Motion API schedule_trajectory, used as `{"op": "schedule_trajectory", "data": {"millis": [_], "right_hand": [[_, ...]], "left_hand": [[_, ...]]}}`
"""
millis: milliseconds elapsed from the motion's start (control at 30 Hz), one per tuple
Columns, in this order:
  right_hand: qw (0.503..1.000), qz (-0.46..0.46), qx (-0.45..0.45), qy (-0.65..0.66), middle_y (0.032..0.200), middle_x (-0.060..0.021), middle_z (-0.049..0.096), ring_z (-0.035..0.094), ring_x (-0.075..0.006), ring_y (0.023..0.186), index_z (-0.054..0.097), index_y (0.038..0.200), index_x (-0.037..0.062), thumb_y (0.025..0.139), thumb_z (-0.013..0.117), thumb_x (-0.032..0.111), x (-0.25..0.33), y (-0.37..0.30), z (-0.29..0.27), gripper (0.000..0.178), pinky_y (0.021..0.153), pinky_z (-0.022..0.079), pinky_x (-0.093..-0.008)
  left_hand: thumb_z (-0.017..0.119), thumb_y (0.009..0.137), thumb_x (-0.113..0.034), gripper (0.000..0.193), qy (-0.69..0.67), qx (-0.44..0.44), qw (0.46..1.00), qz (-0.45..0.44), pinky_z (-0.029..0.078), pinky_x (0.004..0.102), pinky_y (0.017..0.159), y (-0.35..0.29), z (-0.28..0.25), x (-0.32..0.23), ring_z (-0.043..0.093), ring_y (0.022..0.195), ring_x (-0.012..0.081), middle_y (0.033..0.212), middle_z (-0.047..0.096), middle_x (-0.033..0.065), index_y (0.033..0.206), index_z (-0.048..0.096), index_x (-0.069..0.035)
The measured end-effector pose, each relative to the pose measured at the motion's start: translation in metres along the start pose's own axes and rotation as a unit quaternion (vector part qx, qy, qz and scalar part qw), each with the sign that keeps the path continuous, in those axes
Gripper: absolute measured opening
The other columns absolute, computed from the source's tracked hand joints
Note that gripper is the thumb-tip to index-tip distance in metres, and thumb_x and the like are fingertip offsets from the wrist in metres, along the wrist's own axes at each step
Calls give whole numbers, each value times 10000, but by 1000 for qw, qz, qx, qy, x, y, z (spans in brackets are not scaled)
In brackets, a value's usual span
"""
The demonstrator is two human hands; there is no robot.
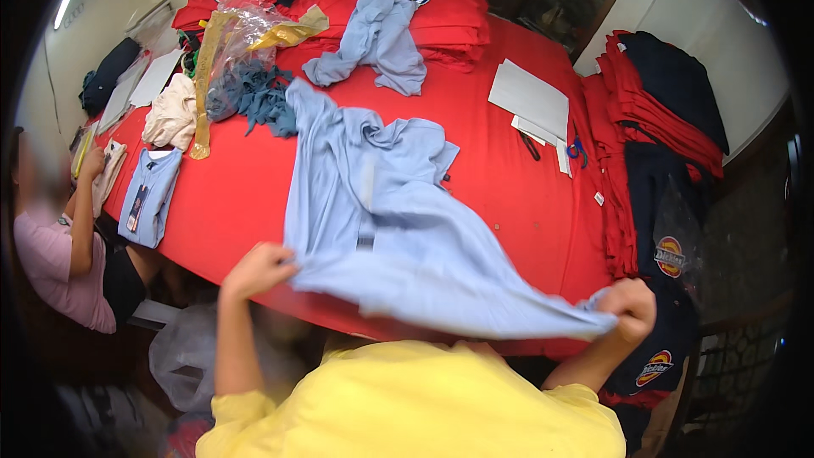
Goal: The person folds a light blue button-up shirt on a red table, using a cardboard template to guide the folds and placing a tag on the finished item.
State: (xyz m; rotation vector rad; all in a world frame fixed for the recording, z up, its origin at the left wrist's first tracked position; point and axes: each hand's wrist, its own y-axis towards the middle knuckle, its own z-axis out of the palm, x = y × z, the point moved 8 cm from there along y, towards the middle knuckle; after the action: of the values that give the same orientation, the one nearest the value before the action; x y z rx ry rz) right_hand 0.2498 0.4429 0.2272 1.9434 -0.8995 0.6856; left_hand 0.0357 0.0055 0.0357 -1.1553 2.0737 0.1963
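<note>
A light blue shirt (381, 203) stretches across the near part of the red-covered table (526, 203), its lower edge lifted and slightly blurred. Its near left corner is pinched in my left hand (261, 271). My right hand (631, 307) is closed around the opposite corner, at the table's near right edge. Between my hands the cloth hangs taut, while the upper part with collar and sleeves lies rumpled on the table. A small dark label (365, 242) shows on the cloth.
Behind lie another blue garment (377, 38), red garment stacks (407, 4) and a plastic bag (254, 30). White papers (530, 97) and blue-handled scissors (577, 151) sit right, beside piled red and navy garments (670, 102). At left, a seated person (64, 254) works near a folded blue shirt (153, 195).
</note>
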Motion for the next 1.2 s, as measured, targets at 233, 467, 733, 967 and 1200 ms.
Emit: {"op": "schedule_trajectory", "data": {"millis": [233,467,733,967,1200], "right_hand": [[953,232,-153,-120,774,-47,589,523,-106,724,589,784,-6,830,596,117,-69,28,-59,131,640,397,-246],[842,282,-123,-444,1158,-173,597,554,-354,1088,631,1091,33,851,629,147,-191,66,20,265,946,429,-405],[933,84,-34,-349,1309,-122,535,436,-315,1286,570,1232,53,880,539,63,-213,104,220,354,1091,268,-523],[929,99,-4,-357,1340,-102,524,442,-265,1294,534,1288,60,870,544,50,-238,88,231,418,1110,233,-511],[954,179,-159,-180,1235,-150,588,543,-339,1147,592,1198,44,884,434,-16,-266,76,132,357,977,440,-370]], "left_hand": [[485,827,25,335,-148,-299,940,73,476,276,827,-18,-166,-65,610,940,158,1046,637,69,1148,581,11],[630,841,-77,394,63,-283,947,139,429,367,985,78,-70,-81,508,1219,307,1321,511,136,1231,580,-86],[734,770,-319,555,84,-210,968,109,348,445,1045,87,72,-73,445,1264,323,1339,513,86,1253,574,-98],[730,663,-585,874,211,-191,954,97,140,560,1130,91,77,-37,286,1396,296,1464,406,48,1372,488,-135],[698,817,-248,425,-22,-342,939,-5,426,382,974,98,8,20,527,1158,322,1217,601,119,1196,622,-70]]}}
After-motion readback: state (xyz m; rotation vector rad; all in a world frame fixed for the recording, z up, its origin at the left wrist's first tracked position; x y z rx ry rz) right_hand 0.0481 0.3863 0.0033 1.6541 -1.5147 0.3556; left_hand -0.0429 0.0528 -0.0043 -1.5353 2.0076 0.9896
